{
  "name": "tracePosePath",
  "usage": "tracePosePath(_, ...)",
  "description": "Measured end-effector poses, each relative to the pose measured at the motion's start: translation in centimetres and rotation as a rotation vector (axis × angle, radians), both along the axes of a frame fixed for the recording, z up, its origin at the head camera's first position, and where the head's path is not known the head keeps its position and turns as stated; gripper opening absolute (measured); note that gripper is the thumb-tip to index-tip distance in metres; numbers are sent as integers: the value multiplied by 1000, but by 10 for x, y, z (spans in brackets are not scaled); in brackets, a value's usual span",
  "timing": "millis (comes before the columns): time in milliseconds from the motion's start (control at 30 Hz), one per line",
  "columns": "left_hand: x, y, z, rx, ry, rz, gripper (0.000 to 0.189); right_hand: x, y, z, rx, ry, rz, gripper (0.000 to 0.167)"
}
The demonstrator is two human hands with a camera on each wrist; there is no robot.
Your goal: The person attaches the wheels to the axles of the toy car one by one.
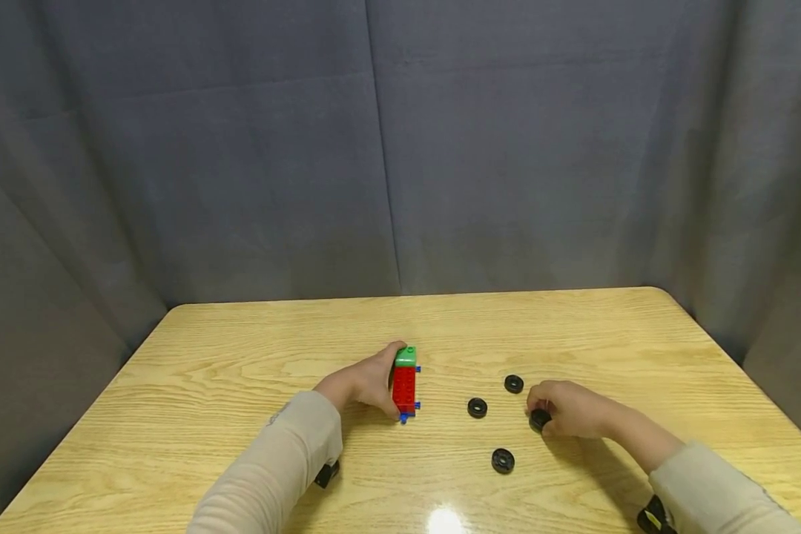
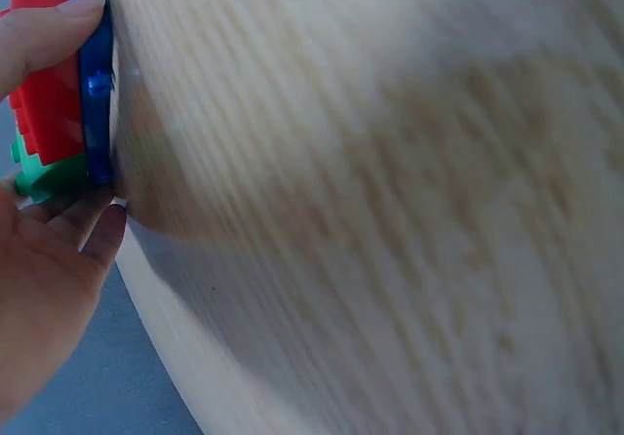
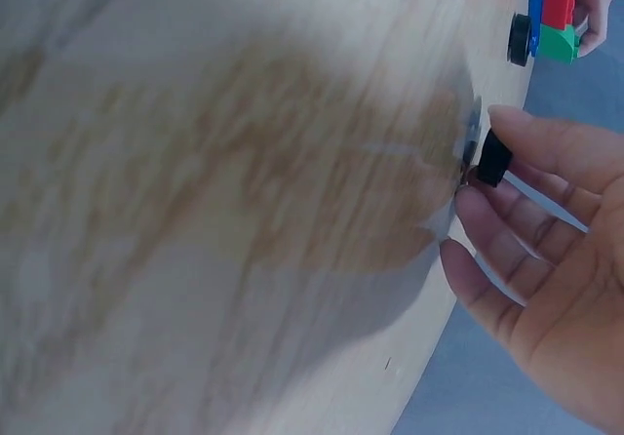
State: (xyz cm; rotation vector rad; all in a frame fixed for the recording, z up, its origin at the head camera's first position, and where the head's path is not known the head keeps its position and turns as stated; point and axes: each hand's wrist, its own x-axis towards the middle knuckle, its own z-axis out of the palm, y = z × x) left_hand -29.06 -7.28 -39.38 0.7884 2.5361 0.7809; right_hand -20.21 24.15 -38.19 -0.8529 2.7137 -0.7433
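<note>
A toy car body [image 1: 404, 389] of red and green bricks on a blue base stands on the table, blue axle stubs showing along its right side. My left hand [image 1: 372, 378] spans it from behind, thumb at the near end and fingers around the green brick [image 1: 406, 356]. In the left wrist view the thumb lies over the red brick [image 2: 51, 113] and the blue base [image 2: 97, 84]. To the right, my right hand [image 1: 570, 409] pinches a black toy wheel [image 3: 494, 158] between thumb and fingertips, close over the tabletop.
Three more black wheels lie between the hands: one nearest the car [image 1: 477, 407], a farther wheel [image 1: 514, 383] and a nearer wheel [image 1: 503, 460]. The wooden table [image 1: 240, 341] ends at a grey curtain [image 1: 274, 185] behind and at both sides.
</note>
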Motion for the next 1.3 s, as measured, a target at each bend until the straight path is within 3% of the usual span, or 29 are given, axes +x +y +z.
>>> tracePosePath(367,-1,-8,-2,82,-25,-24,111,0,2,0,-5,-26,-18,26)
tracePosePath(567,1,-13,4,119,8,-18,111,-1,2,2,2,4,-23,25)
tracePosePath(800,5,-14,8,180,-7,-16,108,-1,0,3,0,39,-51,23)
tracePosePath(1033,19,-14,20,281,-23,-53,107,1,-4,5,-5,75,-69,25)
tracePosePath(1100,20,-15,21,300,-18,-67,106,1,-4,6,-15,90,-68,25)
tracePosePath(1167,16,-16,14,306,-5,-75,106,1,-5,6,-27,101,-68,25)
tracePosePath(1300,19,-17,16,331,7,-92,106,2,-8,7,-40,130,-63,26)
